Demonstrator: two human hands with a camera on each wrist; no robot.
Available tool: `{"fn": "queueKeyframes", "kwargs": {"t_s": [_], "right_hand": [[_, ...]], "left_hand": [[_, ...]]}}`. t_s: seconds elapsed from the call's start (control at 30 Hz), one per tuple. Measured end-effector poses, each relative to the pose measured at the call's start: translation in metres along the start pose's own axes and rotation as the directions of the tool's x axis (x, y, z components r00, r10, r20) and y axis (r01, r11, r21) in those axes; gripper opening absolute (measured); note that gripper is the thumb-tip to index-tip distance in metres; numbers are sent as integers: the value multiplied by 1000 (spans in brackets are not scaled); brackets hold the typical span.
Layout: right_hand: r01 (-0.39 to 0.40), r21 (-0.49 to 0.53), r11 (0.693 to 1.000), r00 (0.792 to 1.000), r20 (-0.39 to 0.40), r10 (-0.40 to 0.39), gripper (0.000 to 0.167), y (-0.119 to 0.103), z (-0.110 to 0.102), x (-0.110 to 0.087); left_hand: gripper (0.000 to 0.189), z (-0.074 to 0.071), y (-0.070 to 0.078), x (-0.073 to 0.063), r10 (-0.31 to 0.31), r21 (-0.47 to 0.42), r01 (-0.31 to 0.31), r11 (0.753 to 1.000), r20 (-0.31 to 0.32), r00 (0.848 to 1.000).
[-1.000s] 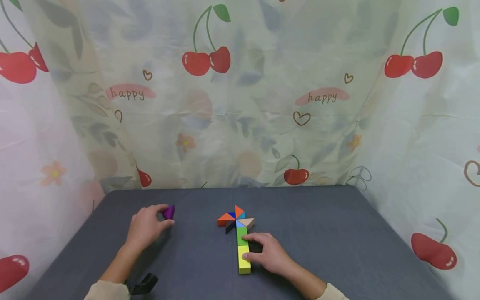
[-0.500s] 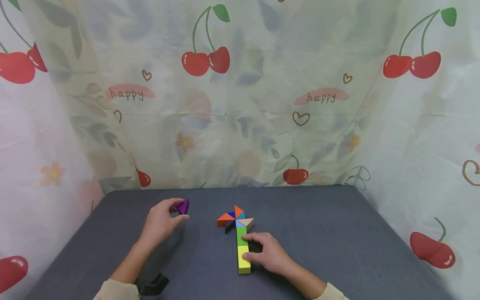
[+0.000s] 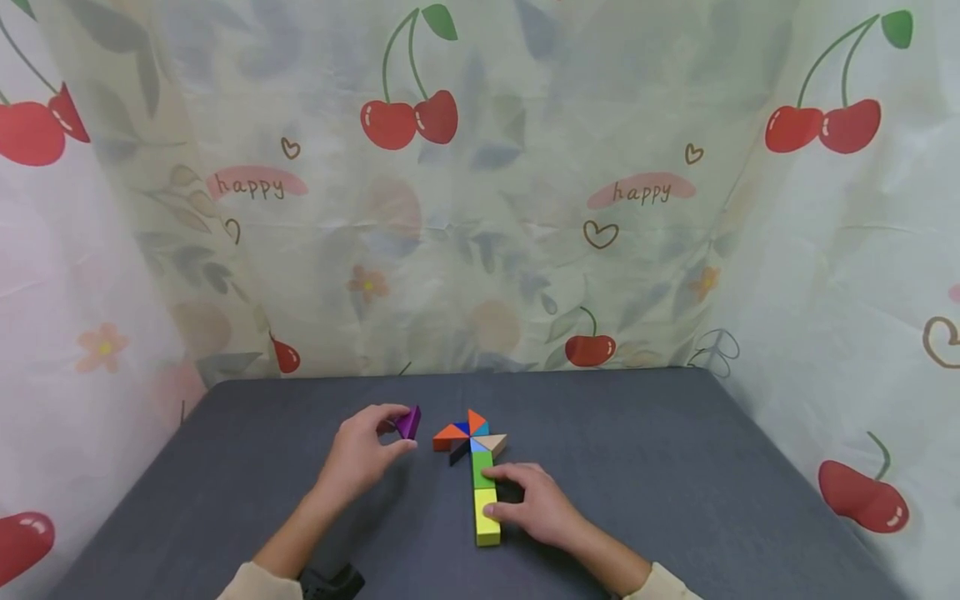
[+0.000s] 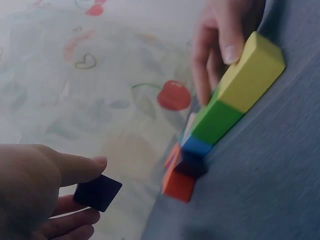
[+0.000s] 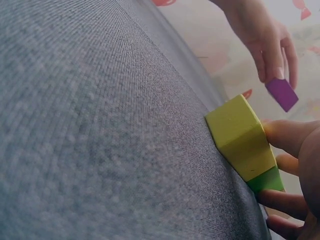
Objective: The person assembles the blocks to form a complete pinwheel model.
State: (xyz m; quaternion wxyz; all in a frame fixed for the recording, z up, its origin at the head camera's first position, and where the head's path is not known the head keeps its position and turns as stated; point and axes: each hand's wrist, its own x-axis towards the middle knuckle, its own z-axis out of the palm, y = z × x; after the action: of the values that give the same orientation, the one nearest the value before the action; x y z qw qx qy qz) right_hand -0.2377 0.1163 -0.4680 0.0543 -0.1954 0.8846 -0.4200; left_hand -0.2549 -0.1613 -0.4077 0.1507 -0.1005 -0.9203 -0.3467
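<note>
My left hand pinches a purple triangular block between thumb and fingers, raised left of a pinwheel of small triangular blocks. That pinwheel has an orange triangle at the back, another at the left, a black one at the front left, a tan one at the right, and blue ones between. Below it a green block and a yellow block run toward me end to end. From the right, my right hand rests its fingertips on the green block and its thumb on the yellow one.
The blocks lie on a dark grey cloth-covered table. A pale curtain printed with cherries and hearts hangs behind and along both sides. Under the left wrist sits a black strap-like piece.
Carrying the purple block, my left hand has moved right across the table, close to the pinwheel's left side. The right hand stays in place on the green and yellow blocks.
</note>
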Motion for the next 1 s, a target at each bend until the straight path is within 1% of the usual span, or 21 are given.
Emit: {"fn": "queueKeyframes", "kwargs": {"t_s": [0.1,0.23,0.4,0.47,0.63,0.8,0.9,1.0], "right_hand": [[0,2,1000,1000,1,0,46,0,0,1],[9,-3,1000,1000,-8,-9,47,1,2,1],[41,-4,999,999,-16,-41,46,1,3,1],[42,-4,999,999,-13,-42,46,1,3,1],[35,-2,999,999,-9,-35,46,2,1,2],[47,-1,999,999,-16,-47,46,3,1,3],[34,0,999,999,-16,-34,46,4,1,2],[27,-6,1000,1000,-15,-27,47,5,1,2]], "left_hand": [[47,9,3,-3,11,-17,-11,1000,11,1000],[45,22,3,-7,25,-45,-23,999,53,998],[44,33,4,-12,45,-69,-36,997,130,990],[43,37,5,-14,48,-69,-37,997,161,986],[42,47,7,-16,62,-36,-55,998,223,973],[42,55,8,-18,59,-13,-57,998,283,957],[42,57,8,-20,63,-5,-65,998,300,952],[42,59,8,-22,73,4,-78,997,300,951]]}}
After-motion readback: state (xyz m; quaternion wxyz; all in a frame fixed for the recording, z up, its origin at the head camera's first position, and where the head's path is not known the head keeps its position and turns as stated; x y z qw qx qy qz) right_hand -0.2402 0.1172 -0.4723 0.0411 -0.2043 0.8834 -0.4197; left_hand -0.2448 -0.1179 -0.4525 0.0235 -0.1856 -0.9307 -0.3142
